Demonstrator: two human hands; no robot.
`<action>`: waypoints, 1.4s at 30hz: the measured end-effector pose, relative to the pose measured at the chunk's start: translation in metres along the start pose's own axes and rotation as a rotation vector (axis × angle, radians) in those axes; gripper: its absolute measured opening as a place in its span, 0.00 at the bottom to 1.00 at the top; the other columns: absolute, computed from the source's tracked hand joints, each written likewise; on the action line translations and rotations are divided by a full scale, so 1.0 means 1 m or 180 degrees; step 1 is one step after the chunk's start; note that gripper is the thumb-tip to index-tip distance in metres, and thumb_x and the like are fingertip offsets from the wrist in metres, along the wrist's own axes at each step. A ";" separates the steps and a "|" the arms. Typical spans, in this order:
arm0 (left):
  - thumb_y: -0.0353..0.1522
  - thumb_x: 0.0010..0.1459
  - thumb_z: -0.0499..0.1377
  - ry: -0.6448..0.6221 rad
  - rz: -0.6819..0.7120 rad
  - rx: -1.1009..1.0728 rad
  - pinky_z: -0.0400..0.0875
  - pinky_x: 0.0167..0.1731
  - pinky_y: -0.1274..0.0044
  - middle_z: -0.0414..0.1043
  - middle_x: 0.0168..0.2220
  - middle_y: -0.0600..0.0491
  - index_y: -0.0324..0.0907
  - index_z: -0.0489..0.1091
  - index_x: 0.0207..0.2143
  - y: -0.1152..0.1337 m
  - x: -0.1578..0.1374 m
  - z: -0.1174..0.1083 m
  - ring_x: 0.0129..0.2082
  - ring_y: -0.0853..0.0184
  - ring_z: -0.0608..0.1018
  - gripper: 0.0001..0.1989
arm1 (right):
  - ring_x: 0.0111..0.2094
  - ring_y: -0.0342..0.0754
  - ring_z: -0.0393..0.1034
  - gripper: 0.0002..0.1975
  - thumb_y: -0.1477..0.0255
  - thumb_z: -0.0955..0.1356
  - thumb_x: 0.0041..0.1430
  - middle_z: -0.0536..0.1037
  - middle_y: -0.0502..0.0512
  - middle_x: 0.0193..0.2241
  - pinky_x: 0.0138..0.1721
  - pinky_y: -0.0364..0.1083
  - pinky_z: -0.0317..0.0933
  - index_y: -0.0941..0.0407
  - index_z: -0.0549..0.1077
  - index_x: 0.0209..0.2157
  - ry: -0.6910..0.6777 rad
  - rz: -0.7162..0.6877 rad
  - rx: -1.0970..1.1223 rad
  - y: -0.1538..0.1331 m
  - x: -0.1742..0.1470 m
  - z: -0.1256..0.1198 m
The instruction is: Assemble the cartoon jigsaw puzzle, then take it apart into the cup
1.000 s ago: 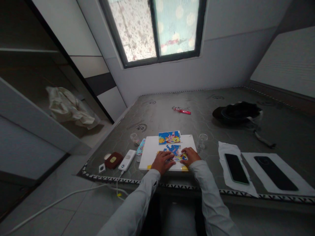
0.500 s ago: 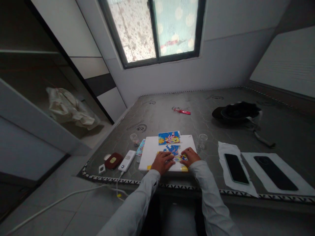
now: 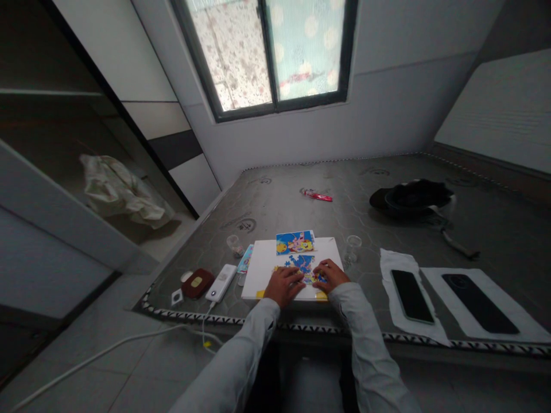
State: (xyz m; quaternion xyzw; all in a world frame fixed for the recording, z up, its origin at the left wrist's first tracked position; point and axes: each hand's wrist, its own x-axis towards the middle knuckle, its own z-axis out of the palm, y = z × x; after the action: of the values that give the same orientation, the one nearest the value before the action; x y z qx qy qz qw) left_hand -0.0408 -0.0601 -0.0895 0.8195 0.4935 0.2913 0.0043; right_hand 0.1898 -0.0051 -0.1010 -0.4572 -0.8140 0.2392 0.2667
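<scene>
Head view: a grey patterned surface (image 3: 279,180) with black-and-white trim bears a white board (image 3: 262,261) near its front edge, a phone (image 3: 413,295) to the right. Farther off lie a dark cap (image 3: 413,198), right, then a pale wall (image 3: 284,137) with a window (image 3: 307,57). On the board, the partly joined puzzle (image 3: 306,262) shows blue, yellow and jagged edges. Left hand (image 3: 283,284) bends over its left side, right hand (image 3: 331,275) curls narrowly at its right; whether either grips a piece, I cannot tell.
</scene>
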 end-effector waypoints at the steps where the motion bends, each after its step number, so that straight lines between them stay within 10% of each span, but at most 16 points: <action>1: 0.41 0.59 0.62 -0.0021 0.0016 0.0046 0.72 0.48 0.63 0.77 0.49 0.48 0.48 0.77 0.46 0.001 0.000 0.000 0.47 0.58 0.76 0.14 | 0.43 0.49 0.71 0.17 0.70 0.77 0.43 0.69 0.54 0.44 0.47 0.50 0.67 0.53 0.78 0.38 0.0011 -0.0017 -0.0005 0.001 0.000 0.000; 14: 0.41 0.62 0.60 -0.0528 0.0343 0.0485 0.69 0.46 0.64 0.78 0.39 0.49 0.43 0.75 0.36 0.018 0.024 -0.016 0.41 0.61 0.77 0.12 | 0.46 0.51 0.71 0.18 0.67 0.75 0.46 0.74 0.57 0.44 0.50 0.51 0.66 0.54 0.77 0.41 0.0018 -0.0305 0.0076 -0.003 -0.001 0.000; 42: 0.38 0.64 0.58 -0.2165 0.0630 0.1037 0.76 0.44 0.65 0.72 0.50 0.46 0.39 0.69 0.52 0.026 0.048 -0.015 0.45 0.63 0.77 0.17 | 0.44 0.49 0.71 0.17 0.63 0.72 0.56 0.75 0.57 0.45 0.47 0.54 0.67 0.58 0.74 0.44 0.0117 -0.0538 0.0079 0.014 -0.001 0.010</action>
State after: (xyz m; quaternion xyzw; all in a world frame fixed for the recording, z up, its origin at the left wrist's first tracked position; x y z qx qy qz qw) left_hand -0.0108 -0.0389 -0.0469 0.9029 0.4221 -0.0802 0.0093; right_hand 0.1925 -0.0010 -0.1176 -0.3879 -0.8416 0.2175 0.3064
